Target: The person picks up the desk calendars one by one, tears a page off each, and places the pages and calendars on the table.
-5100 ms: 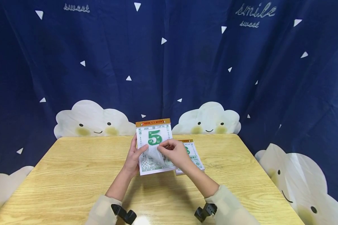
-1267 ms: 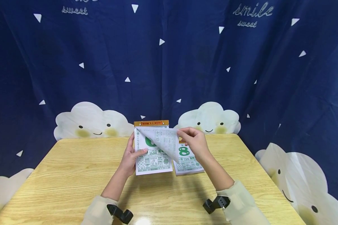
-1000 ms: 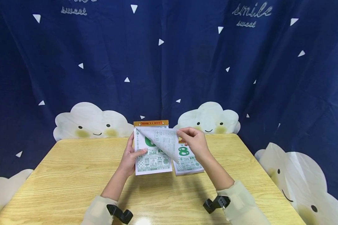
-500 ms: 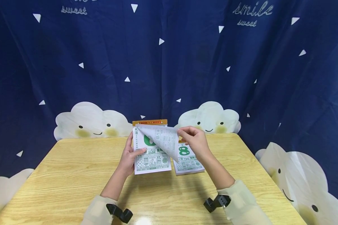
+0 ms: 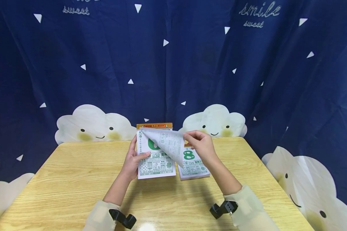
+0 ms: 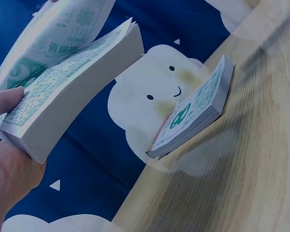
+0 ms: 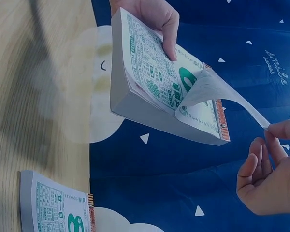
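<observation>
My left hand (image 5: 131, 163) grips a thick tear-off calendar (image 5: 156, 165) by its left edge, thumb across the printed front. The block is held above the table, with an orange and yellow striped header on top. Between thumb and index finger, my right hand (image 5: 200, 146) pinches the corner of its top page (image 5: 172, 144). That page is peeled up diagonally to the right, its pale back showing, and still joins the block near the header. Under it a green numeral is partly covered. In the right wrist view the lifted page (image 7: 232, 94) stretches from the block to the fingertips.
A second tear-off calendar (image 5: 192, 165), showing a green 8, lies on the wooden table (image 5: 84, 179) right of the held one, below my right hand. Behind the table hangs a dark blue curtain (image 5: 150, 57) with clouds and white triangles.
About five seconds ago the page with a green 5 lay mostly down; my right hand has since drawn it up and right, uncovering the sheet beneath. Over the last second, both hands barely move.
</observation>
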`<state>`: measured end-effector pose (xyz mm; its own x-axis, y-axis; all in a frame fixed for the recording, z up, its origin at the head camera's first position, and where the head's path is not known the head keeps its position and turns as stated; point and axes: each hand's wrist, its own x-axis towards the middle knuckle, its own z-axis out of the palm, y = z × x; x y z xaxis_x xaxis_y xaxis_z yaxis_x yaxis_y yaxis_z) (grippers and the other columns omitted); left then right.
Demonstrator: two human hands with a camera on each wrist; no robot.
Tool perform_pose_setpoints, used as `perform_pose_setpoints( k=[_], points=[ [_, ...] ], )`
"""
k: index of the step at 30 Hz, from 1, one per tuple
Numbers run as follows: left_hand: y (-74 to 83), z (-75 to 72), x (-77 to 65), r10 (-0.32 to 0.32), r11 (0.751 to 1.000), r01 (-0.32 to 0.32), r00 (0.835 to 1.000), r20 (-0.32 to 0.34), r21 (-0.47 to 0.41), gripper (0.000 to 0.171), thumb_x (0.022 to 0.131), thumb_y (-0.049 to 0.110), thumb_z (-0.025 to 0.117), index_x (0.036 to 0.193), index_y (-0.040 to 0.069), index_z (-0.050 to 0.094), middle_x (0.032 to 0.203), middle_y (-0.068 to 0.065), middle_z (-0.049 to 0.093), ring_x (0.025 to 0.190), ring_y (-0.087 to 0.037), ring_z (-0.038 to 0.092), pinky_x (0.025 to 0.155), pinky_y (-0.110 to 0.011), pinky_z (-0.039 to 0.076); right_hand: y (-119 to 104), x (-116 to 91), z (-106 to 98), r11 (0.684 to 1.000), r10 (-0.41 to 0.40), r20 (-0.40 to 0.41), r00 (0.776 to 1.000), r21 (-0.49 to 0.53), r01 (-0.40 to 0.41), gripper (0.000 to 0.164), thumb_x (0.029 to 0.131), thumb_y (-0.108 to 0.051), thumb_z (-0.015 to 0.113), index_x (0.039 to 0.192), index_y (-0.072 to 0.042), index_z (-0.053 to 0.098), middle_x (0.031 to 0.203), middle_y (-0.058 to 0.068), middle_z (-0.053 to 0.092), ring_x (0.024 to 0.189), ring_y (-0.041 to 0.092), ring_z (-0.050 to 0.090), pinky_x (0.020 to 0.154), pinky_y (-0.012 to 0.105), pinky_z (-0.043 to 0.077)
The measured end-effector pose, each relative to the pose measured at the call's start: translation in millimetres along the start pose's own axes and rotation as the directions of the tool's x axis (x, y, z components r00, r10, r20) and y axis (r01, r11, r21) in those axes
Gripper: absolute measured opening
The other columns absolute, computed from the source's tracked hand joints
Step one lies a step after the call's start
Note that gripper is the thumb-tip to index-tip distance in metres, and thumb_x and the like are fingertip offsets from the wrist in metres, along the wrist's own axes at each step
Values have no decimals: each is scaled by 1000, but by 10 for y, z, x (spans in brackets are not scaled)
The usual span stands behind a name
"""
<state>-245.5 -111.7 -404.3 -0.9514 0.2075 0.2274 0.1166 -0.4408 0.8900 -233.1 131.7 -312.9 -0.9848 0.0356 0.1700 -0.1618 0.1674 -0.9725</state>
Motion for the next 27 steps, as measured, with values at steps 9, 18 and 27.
perform_pose_setpoints(
  k=[9,18,27],
  points=[
    [13,-7,-4,6,1000,-6,1000,-21,7,86,87,-12,47,148,33,8,108,10,65,87,-13,70,73,-32,60,45,10,-12,1000,-9,-14,1000,19,9,24,86,-18,67,95,3,67,73,-7,60,67,9,55,58,20,46],
    [18,-22,-6,17,1000,-17,1000,17,7,85,87,-12,47,148,33,7,110,9,65,89,-14,70,74,-33,59,71,6,-28,997,-5,-13,1000,76,6,26,86,-17,66,97,6,65,74,-7,60,64,8,54,55,16,44],
    [25,-28,-1,21,1000,-21,1000,3,-1,84,87,-12,46,148,33,9,109,9,66,89,-14,70,74,-34,60,93,10,-38,997,-6,-15,1000,81,7,25,86,-17,66,96,7,65,72,-6,60,64,9,53,54,16,44]
  ],
)
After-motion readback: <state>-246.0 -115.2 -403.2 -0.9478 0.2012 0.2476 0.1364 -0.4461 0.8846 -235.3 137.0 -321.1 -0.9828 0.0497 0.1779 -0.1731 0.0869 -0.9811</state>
